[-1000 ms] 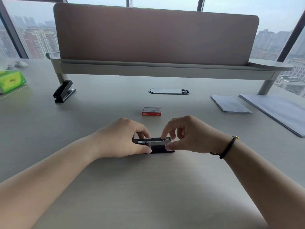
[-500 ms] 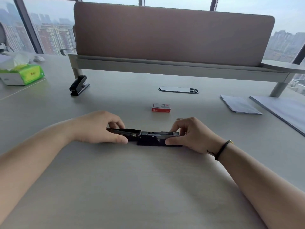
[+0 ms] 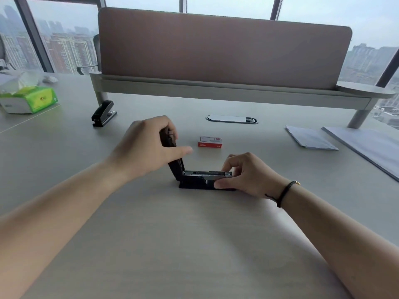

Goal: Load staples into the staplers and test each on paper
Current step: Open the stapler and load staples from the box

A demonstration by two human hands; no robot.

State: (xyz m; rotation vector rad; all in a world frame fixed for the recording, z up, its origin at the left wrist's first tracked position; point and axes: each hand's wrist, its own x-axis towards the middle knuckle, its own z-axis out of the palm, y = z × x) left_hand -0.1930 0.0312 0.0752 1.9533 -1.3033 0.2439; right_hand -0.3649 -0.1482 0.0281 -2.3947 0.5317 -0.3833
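A black stapler [image 3: 195, 182] rests on the desk in front of me. Its top cover [image 3: 174, 167] stands swung up, nearly upright, and its metal staple channel lies bare. My left hand [image 3: 146, 147] grips the raised cover near its top. My right hand [image 3: 244, 175] pinches the front end of the base and channel. A red and white staple box [image 3: 210, 142] lies shut just behind the stapler. A second black stapler [image 3: 103, 113] sits closed at the far left. White paper sheets [image 3: 311, 138] lie at the right.
A green tissue pack [image 3: 30, 100] sits at the far left. A brown divider panel on a raised grey shelf [image 3: 216, 87] spans the back. An oval cable port [image 3: 232, 119] is set in the desk. A larger stack of paper [image 3: 371, 147] lies at the right edge.
The stapler went from shut to folded flat open; now my left hand has swung its cover back up to nearly upright. My right hand keeps holding the base.
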